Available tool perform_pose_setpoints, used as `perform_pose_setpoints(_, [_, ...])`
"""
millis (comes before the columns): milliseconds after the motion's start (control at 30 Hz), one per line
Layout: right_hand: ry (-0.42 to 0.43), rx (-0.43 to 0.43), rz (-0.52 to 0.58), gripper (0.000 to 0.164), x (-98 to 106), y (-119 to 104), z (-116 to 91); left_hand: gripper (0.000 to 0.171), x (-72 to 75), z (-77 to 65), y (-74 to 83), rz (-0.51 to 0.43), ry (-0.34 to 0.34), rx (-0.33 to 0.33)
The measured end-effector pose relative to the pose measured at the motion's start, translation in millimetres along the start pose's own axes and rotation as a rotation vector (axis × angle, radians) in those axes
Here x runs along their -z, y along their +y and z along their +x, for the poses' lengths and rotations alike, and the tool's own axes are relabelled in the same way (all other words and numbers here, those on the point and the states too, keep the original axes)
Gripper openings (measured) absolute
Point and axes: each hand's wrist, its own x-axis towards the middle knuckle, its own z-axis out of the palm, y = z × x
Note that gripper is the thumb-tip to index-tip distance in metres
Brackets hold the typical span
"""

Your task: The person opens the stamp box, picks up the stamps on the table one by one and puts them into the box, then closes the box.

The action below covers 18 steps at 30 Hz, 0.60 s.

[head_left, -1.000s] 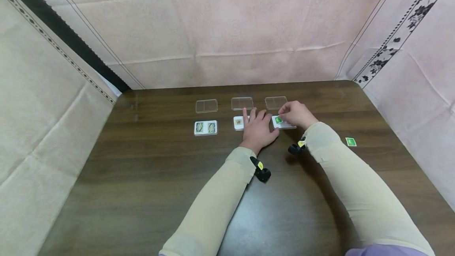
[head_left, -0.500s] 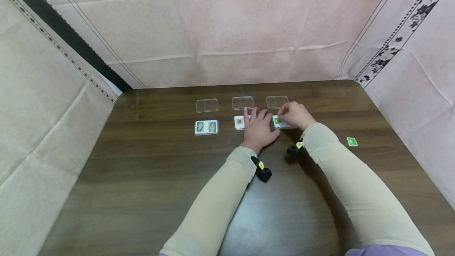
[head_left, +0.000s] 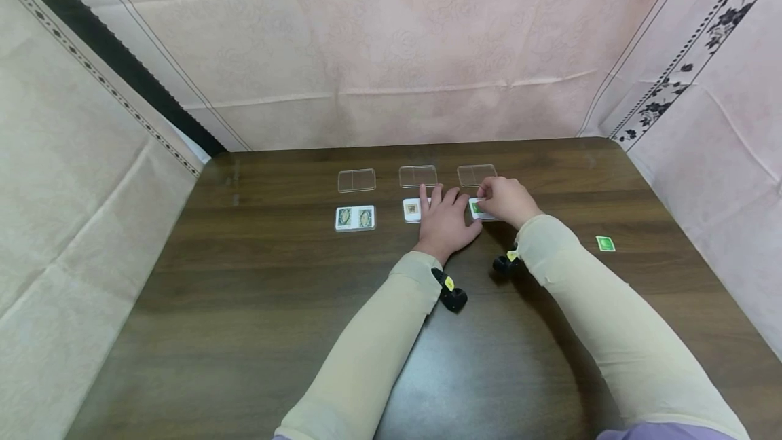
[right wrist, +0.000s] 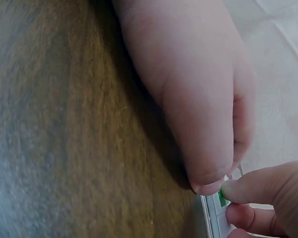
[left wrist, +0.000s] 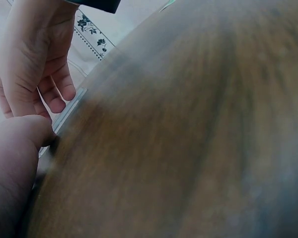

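Observation:
My left hand (head_left: pixel 444 224) lies with fingers straight and spread over the middle white case (head_left: pixel 406 216), which shows one small brown-patterned card (head_left: pixel 412 209). In the right wrist view its thumb (right wrist: pixel 206 163) touches the edge of the right white case (right wrist: pixel 217 223). With thumb and fingers, my right hand (head_left: pixel 508 201) pinches a small green card (right wrist: pixel 222 198) at the left part of that right case. The hand covers the case's right part in the head view. Another green card (head_left: pixel 605 244) lies apart on the table at the right.
A white case (head_left: pixel 356 229) with two patterned cards stands at the left. Behind the cases, three clear two-part plastic lids lie in a row: left lid (head_left: pixel 357 180), middle lid (head_left: pixel 418 176), right lid (head_left: pixel 476 175). Pale cloth (head_left: pixel 391 53) hangs behind the wooden table (head_left: pixel 244 304).
My right hand has shifted slightly left and lower over the right case, covering more of the green card and of the case. The left hand stays in place.

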Motion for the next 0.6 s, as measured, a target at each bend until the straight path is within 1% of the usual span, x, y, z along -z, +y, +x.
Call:
perform_pose_setpoints(333, [0.014,0.02,0.032,0.017,6,1,-5,0.062,1.0,0.7,-0.6,0.0,-0.009,0.007])
perform_pose_setpoints(467, [0.027,0.037,0.05,0.019,15,11,-13,0.062,1.9,0.2,-0.4,-0.009,-0.012,0.004])
perform_pose_setpoints(600, [0.044,0.047,0.044,0.02,28,29,-26,0.063,3.0,-0.6,0.4,-0.01,-0.015,-0.001])
